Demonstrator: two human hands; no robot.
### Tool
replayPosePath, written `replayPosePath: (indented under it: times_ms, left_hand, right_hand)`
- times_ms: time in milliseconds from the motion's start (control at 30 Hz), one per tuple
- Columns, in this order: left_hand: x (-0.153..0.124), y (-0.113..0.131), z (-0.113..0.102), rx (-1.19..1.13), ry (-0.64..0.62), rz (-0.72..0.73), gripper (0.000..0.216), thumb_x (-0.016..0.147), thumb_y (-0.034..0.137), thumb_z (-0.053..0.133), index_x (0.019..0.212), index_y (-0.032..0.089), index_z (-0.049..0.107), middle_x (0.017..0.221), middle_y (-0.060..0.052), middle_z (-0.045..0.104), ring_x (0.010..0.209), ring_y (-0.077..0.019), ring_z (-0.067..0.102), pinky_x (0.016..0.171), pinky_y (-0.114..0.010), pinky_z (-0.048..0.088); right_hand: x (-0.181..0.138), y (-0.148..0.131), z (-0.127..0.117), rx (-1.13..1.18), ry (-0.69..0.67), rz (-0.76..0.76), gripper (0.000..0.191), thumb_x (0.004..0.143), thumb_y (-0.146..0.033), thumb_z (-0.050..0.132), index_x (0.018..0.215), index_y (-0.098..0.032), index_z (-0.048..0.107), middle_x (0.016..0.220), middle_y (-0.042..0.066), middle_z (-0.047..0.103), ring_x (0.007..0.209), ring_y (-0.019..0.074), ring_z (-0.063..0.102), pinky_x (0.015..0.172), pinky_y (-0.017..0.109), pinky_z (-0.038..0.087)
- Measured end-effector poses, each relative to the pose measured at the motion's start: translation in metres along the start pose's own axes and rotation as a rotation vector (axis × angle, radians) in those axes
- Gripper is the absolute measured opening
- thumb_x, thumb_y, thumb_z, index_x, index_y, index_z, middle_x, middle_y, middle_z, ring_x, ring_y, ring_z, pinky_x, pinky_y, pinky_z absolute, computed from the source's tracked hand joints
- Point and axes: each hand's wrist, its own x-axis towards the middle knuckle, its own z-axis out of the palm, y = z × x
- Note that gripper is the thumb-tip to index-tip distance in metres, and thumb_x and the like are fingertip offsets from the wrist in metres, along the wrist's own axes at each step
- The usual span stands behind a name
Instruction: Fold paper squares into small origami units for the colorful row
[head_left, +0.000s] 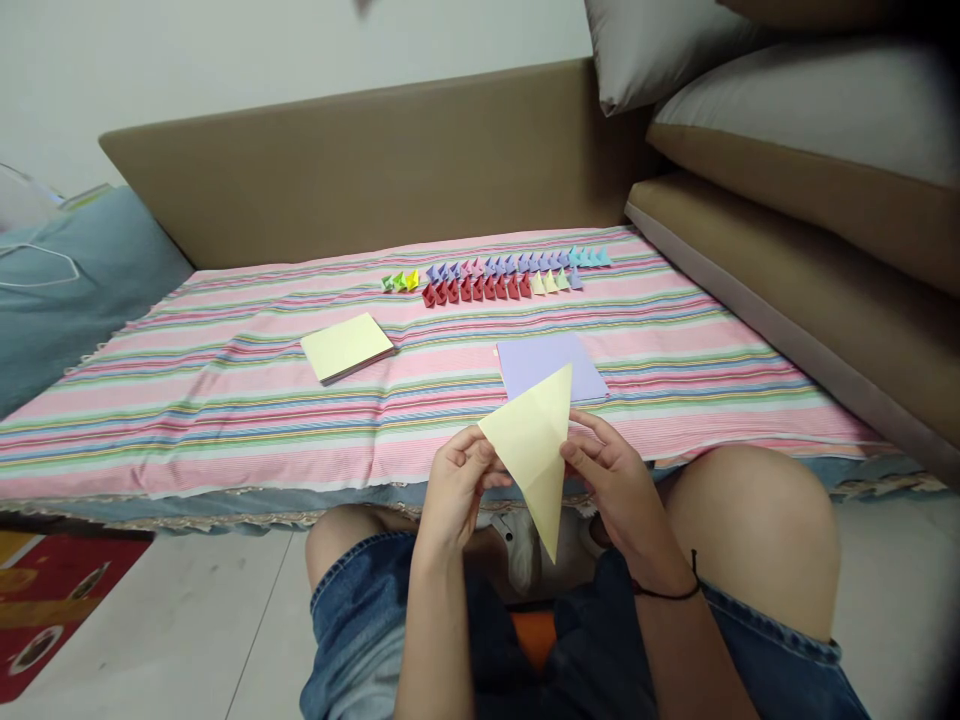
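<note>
A pale yellow sheet of paper (534,440), folded into a triangle, is held up above my lap with one corner pointing down. My left hand (463,475) pinches its left corner between thumb and fingers. On the other side, my right hand (611,480) grips the right edge, thumb in front and fingers partly hidden behind. Just beyond the hands lies a purple sheet of paper (551,362), flat on the striped cloth and partly covered by the yellow one. A stack of pale yellow paper (347,347) rests farther left.
Rows of small folded paper pieces, including red ones (478,289) and green-yellow ones (400,281), stand toward the back of the striped cloth (247,400). A brown backrest (375,165) rises behind. Stacked cushions (810,270) border the right side; a blue cushion (82,280) lies left.
</note>
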Motion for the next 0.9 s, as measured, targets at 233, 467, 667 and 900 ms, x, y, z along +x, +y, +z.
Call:
replayPosePath:
  times_ms: [233,467,667,900]
  left_hand:
    - [0.003,-0.002,0.000,0.010,0.162,0.016,0.019,0.065,0.030,0.076,0.069,0.013,0.069,0.062,-0.003,0.066,0.055,-0.0102,0.061,0.054,-0.019,0.051]
    - [0.005,-0.008,0.005,0.008,0.244,0.067,0.022,0.058,0.030,0.079,0.059,0.013,0.064,0.057,0.000,0.064,0.053,-0.0091,0.059,0.055,-0.019,0.050]
    - [0.005,-0.011,0.008,-0.055,0.187,0.057,0.026,0.052,0.032,0.082,0.056,0.014,0.063,0.052,0.001,0.062,0.049,-0.0085,0.057,0.051,-0.019,0.049]
    - [0.002,-0.006,0.008,0.053,0.166,0.108,0.023,0.058,0.029,0.079,0.059,0.014,0.063,0.056,0.001,0.062,0.052,-0.0084,0.057,0.055,-0.020,0.049]
  right_hand:
    - [0.002,0.005,0.003,-0.058,0.047,-0.067,0.046,0.075,-0.031,0.068,0.117,-0.024,0.050,0.085,0.001,0.070,0.073,0.0156,0.064,0.066,0.026,0.050]
    - [0.000,0.006,0.008,-0.221,0.103,-0.174,0.049,0.078,-0.034,0.065,0.123,-0.025,0.050,0.120,0.009,0.060,0.095,0.0215,0.064,0.078,0.033,0.052]
    - [-0.004,0.007,0.011,-0.185,-0.275,0.004,0.088,0.070,-0.030,0.074,0.143,-0.020,0.026,0.128,0.012,0.056,0.110,0.0249,0.058,0.092,0.038,0.046]
    - [-0.005,0.017,0.008,-0.095,-0.116,0.006,0.047,0.080,-0.037,0.062,0.125,-0.023,0.054,0.124,0.006,0.061,0.110,0.0231,0.058,0.091,0.036,0.047]
